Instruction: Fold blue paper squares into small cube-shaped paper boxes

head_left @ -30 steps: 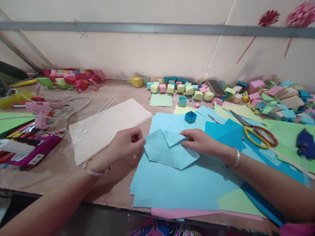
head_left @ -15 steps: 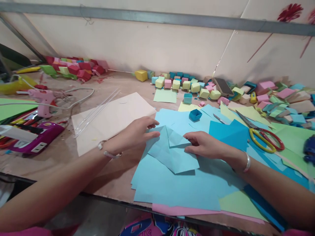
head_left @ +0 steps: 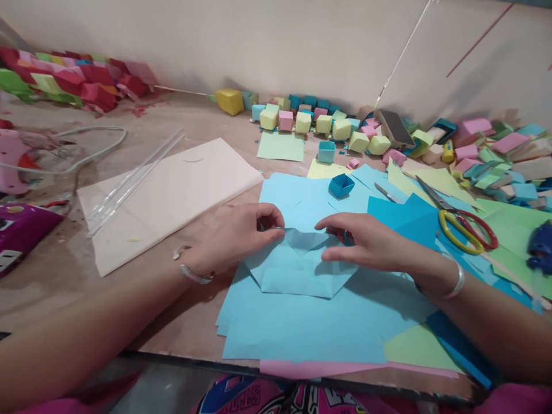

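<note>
1. Pinching the folded blue paper (head_left: pixel 297 279) just below the frame's centre, my left hand (head_left: pixel 242 232) has thumb and fingertip together.
2. My right hand (head_left: pixel 366 241), thumb and fingers parted, is at its right side.

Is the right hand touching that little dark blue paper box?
Apart: the head view shows a strip of light blue paper between the right hand and the dark blue box.

light blue folded paper (head_left: pixel 297 279), loose sheets (head_left: pixel 302 333) in much the same blue, deep teal box (head_left: pixel 340 186), scissors (head_left: pixel 452 209) with one yellow loop and one red, cream sheet (head_left: pixel 181 201), bright yellow cube (head_left: pixel 230 101), magenta cloth (head_left: pixel 254 397) patterned blue, black and white
</note>
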Tool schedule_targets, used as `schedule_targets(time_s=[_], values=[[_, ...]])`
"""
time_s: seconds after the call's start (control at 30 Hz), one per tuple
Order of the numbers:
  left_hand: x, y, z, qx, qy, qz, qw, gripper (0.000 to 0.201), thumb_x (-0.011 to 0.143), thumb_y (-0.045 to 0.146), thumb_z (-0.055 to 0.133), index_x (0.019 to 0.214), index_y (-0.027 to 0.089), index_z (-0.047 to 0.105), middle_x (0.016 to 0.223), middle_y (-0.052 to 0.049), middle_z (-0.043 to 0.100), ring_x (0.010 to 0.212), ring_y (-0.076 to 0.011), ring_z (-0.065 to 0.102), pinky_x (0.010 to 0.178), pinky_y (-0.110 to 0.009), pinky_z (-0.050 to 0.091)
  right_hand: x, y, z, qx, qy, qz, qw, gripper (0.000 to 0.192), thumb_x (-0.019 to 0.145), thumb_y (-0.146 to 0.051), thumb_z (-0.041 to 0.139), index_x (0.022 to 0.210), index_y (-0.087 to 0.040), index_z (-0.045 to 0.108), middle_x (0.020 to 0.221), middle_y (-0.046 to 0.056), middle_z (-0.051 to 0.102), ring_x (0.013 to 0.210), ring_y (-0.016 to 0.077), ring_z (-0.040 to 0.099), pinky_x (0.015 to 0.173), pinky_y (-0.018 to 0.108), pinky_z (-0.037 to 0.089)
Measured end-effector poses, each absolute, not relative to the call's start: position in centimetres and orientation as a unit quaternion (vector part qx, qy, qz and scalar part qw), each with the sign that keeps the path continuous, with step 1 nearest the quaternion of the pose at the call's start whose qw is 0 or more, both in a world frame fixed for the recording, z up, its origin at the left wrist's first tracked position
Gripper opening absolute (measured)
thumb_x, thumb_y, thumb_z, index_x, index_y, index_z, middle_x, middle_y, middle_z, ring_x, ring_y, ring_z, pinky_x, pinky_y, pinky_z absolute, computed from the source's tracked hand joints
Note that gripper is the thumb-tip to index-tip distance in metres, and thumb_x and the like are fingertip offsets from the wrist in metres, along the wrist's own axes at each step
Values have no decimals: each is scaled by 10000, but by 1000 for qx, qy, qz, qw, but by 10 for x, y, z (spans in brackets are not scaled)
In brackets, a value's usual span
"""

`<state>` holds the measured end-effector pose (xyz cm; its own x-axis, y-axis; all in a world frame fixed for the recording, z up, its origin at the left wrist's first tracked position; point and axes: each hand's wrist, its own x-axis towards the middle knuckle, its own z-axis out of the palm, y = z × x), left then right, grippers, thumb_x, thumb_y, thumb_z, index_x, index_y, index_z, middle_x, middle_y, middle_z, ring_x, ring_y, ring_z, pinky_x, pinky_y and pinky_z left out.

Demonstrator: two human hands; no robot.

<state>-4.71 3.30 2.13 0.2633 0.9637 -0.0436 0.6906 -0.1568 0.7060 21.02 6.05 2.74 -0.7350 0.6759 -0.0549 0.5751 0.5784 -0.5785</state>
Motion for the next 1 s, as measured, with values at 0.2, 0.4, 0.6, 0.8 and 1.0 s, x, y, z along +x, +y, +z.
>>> schedule_targets(time_s=[0.2, 0.4, 0.6, 0.8, 1.0], values=[[-46, 27, 26, 814, 493, 215, 222, 37, 802, 177, 581, 794, 187, 615, 729, 31, 650, 614, -108, 547, 621, -229, 423, 201, 50, 19, -370, -922, 92, 70, 150, 871, -322, 633, 885, -181, 681, 838, 64, 665, 806, 204, 550, 663, 309, 332], [-45, 23, 14, 865, 431, 241, 87, 93, 839, 137, 586, 924, 169, 602, 802, -2, 663, 716, -131, 601, 661, -243, 435, 195, 44, 22, -364, -924, 59, 102, 100, 830, -260, 657, 887, -179, 672, 871, 62, 649, 848, 206, 518, 657, 303, 289], [-40, 29, 15, 904, 345, 252, -16, 205, 878, 118, 538, 1057, 164, 628, 879, -46, 689, 798, -170, 616, 699, -291, 448, 194, 51, 18, -349, -931, -22, 104, 141, 837, -99, 542, 747, -164, 629, 717, 29, 608, 712, 155, 429, 617, 308, 213], [-20, 53, 30, 920, 367, 138, -6, 121, 871, 179, 557, 880, 155, 676, 812, -55, 651, 745, -194, 586, 644, -312, 418, 197, 58, 16, -348, -915, -155, 131, 239, 886, -87, 486, 674, -166, 564, 657, 28, 557, 715, 162, 355, 615, 333, 146], [-14, 58, 13, 921, 352, 140, -87, 227, 863, 64, 442, 786, 156, 635, 767, -55, 623, 697, -193, 540, 609, -325, 358, 198, 63, 3, -332, -917, -173, 137, 209, 851, -95, 547, 659, -175, 548, 653, 22, 510, 700, 166, 304, 620, 333, 139]])
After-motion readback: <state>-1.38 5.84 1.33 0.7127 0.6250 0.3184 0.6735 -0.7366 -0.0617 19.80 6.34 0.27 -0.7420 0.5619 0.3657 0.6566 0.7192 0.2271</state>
